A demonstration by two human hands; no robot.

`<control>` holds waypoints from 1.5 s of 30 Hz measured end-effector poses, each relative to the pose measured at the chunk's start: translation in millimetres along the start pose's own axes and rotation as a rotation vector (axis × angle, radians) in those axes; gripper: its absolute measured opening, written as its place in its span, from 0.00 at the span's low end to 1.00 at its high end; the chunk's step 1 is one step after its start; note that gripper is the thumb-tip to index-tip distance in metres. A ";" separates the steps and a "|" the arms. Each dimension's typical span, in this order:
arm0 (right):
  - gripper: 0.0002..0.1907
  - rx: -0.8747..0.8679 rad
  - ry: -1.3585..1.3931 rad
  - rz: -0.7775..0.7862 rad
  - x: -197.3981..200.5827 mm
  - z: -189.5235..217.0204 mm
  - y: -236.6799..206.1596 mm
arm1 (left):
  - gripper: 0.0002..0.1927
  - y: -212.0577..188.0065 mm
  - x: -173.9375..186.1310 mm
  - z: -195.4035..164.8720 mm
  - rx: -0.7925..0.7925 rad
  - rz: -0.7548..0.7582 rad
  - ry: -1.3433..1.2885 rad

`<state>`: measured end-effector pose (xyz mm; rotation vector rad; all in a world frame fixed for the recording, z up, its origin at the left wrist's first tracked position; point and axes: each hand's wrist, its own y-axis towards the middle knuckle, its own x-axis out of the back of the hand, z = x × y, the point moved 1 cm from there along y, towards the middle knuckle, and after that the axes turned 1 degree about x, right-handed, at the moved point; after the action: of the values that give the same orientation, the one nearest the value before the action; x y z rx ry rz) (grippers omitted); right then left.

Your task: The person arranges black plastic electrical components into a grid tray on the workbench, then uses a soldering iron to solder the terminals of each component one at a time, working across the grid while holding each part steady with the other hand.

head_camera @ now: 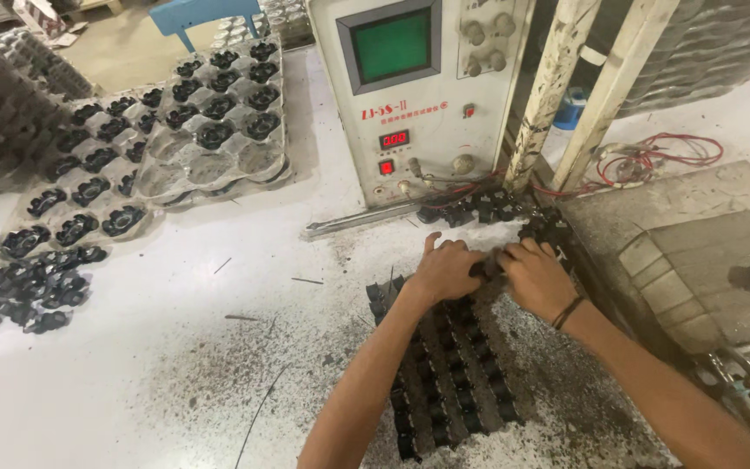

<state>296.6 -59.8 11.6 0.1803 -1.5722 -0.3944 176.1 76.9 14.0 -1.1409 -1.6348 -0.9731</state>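
My left hand (446, 267) and my right hand (535, 276) meet above the far end of several rows of small black parts (453, 373) laid on the white table (132, 382). Both hands have their fingers curled around one small black part (487, 268) between them. My right wrist wears a dark band (569, 312). More black parts (488, 208) lie in a loose cluster just beyond my hands, at the foot of a beige test machine (414, 95) with a green screen.
Clear plastic trays (219, 113) holding black parts stand at the back left. A loose heap of black parts (19, 291) lies at the left edge. Red wires (661, 156) and two white posts (557, 87) stand right of the machine. Dark grit covers the table near my arms.
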 end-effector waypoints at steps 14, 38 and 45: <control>0.08 -0.110 0.295 -0.249 -5.9 24.1 -36.1 | 0.21 -0.1 6.5 -2.3 0.013 0.046 -0.036; 0.17 -0.381 0.502 0.080 14.0 17.1 -82.4 | 0.37 -6.3 9.1 -21.7 0.062 0.166 -0.023; 0.18 -0.012 0.201 0.057 10.0 11.0 -87.1 | 0.34 -3.7 -1.1 -15.7 0.106 0.197 -0.041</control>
<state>274.0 -142.5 -10.1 0.1607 -1.3738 -0.3303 176.2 61.1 17.1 -1.2298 -1.5536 -0.7337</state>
